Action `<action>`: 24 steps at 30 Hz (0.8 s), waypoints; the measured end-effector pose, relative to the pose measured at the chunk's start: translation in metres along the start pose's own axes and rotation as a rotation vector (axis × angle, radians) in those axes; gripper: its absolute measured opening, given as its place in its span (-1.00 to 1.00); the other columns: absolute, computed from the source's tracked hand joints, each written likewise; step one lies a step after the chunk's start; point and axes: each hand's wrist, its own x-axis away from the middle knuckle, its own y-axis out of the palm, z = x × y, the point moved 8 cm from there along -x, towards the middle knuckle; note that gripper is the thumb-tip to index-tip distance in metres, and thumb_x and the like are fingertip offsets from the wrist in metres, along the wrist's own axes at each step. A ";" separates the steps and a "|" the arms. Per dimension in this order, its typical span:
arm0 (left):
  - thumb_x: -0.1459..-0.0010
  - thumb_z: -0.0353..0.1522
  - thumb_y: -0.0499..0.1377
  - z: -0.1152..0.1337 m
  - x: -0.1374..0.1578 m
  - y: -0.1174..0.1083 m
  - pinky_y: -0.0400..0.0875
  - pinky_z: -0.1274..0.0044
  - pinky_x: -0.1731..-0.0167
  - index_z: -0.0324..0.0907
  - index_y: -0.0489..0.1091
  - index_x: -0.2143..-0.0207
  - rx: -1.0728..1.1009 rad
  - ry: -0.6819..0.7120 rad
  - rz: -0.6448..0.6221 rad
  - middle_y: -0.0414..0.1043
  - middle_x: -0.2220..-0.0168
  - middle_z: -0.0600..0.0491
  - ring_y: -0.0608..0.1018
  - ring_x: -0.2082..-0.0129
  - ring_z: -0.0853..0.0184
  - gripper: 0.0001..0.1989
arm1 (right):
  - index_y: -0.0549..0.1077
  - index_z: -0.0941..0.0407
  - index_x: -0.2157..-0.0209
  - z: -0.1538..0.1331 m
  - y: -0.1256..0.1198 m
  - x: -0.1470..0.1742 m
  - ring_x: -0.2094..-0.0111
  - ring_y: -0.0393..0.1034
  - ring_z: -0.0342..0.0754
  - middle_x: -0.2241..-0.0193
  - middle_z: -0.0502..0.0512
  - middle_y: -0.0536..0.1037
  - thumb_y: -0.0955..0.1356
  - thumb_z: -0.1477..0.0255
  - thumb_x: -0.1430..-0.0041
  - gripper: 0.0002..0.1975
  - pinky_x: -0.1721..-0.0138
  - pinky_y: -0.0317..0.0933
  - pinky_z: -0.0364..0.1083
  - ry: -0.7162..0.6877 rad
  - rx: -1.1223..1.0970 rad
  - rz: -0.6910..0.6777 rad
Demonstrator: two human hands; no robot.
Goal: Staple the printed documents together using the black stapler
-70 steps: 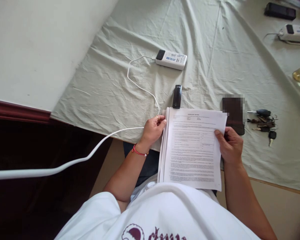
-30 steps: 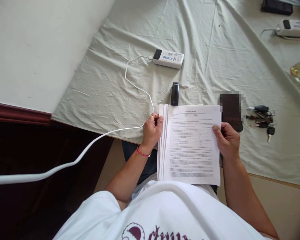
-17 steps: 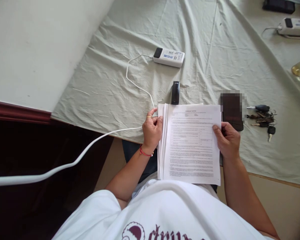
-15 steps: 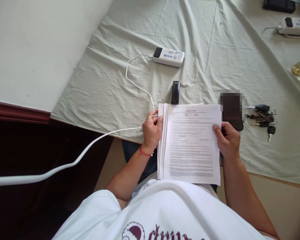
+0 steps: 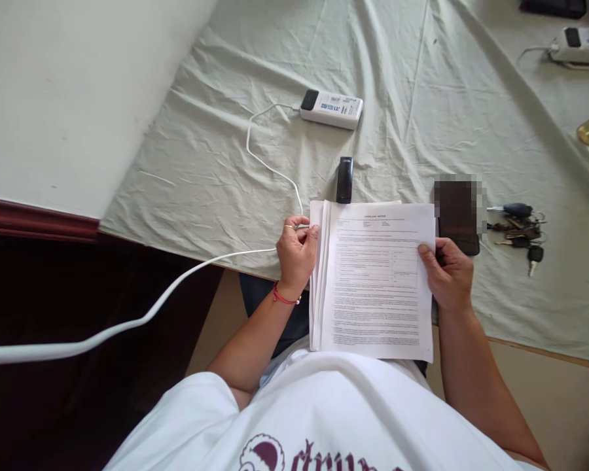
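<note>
A stack of printed paper sheets (image 5: 377, 288) lies over the table's front edge and my lap, its top page covered in small text with a form table. My left hand (image 5: 297, 252) grips the stack's left side, thumb on the edge of the fanned sheets and fingers curled behind. On the right side, my right hand (image 5: 446, 271) pinches the sheets, with the thumb on top and the fingers underneath. Just beyond the stack's top edge stands a small black stapler-like object (image 5: 344, 180); I cannot make out its exact kind.
A white power bank (image 5: 331, 110) lies farther back, its white cable (image 5: 177, 288) running past my left hand. Right of the papers lie a dark phone (image 5: 459, 219) and a bunch of keys (image 5: 520, 229). Another power bank (image 5: 582, 49) is at far right on the green cloth (image 5: 216, 150).
Both hands keep their hold on the paper stack, which has barely moved. The view has shifted very slightly.
</note>
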 end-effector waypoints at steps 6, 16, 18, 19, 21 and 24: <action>-0.26 -0.24 0.22 -0.003 -0.003 0.004 0.39 0.49 0.33 -0.14 0.41 0.24 -0.080 -0.015 -0.025 0.56 0.48 0.10 0.61 0.42 0.30 -0.84 | 0.53 0.07 0.20 0.003 0.000 -0.001 0.45 0.33 -0.15 0.40 -0.02 0.51 0.45 0.17 -0.24 -0.74 0.42 0.23 -0.14 -0.034 0.019 0.047; -0.29 -0.24 0.21 -0.006 -0.003 0.005 0.43 0.50 0.32 -0.14 0.41 0.21 -0.018 -0.015 -0.046 0.59 0.43 0.08 0.63 0.41 0.30 -0.84 | 0.49 0.08 0.09 -0.002 0.000 -0.002 0.45 0.44 -0.08 0.39 0.04 0.59 0.39 0.15 -0.28 -0.68 0.36 0.30 -0.08 -0.058 0.285 0.110; -0.29 -0.23 0.21 -0.007 -0.003 0.006 0.43 0.49 0.32 -0.15 0.42 0.20 -0.012 -0.015 -0.047 0.60 0.42 0.07 0.64 0.39 0.30 -0.83 | 0.51 0.08 0.09 -0.004 0.004 -0.003 0.44 0.45 -0.08 0.38 0.03 0.60 0.39 0.15 -0.29 -0.68 0.36 0.30 -0.09 -0.073 0.274 0.053; -0.29 -0.23 0.21 -0.008 -0.003 0.006 0.44 0.49 0.31 -0.15 0.42 0.20 -0.009 -0.015 -0.048 0.61 0.41 0.06 0.64 0.39 0.29 -0.82 | 0.52 0.08 0.10 -0.004 0.005 -0.003 0.44 0.45 -0.08 0.37 0.03 0.61 0.38 0.14 -0.30 -0.69 0.37 0.29 -0.10 -0.080 0.261 0.023; -0.30 -0.22 0.21 -0.009 -0.003 0.006 0.44 0.49 0.31 -0.16 0.43 0.19 -0.005 -0.019 -0.045 0.62 0.39 0.04 0.65 0.38 0.29 -0.81 | 0.53 0.08 0.09 -0.004 0.007 -0.003 0.43 0.44 -0.09 0.36 0.03 0.61 0.39 0.14 -0.30 -0.68 0.39 0.28 -0.11 -0.075 0.219 -0.026; -0.30 -0.20 0.20 -0.008 -0.003 0.006 0.45 0.47 0.28 -0.18 0.44 0.18 -0.015 -0.020 -0.036 0.64 0.35 -0.01 0.66 0.33 0.25 -0.78 | 0.55 0.08 0.08 -0.002 0.007 -0.002 0.45 0.39 -0.11 0.39 0.01 0.59 0.41 0.13 -0.29 -0.67 0.44 0.24 -0.14 -0.034 0.132 -0.058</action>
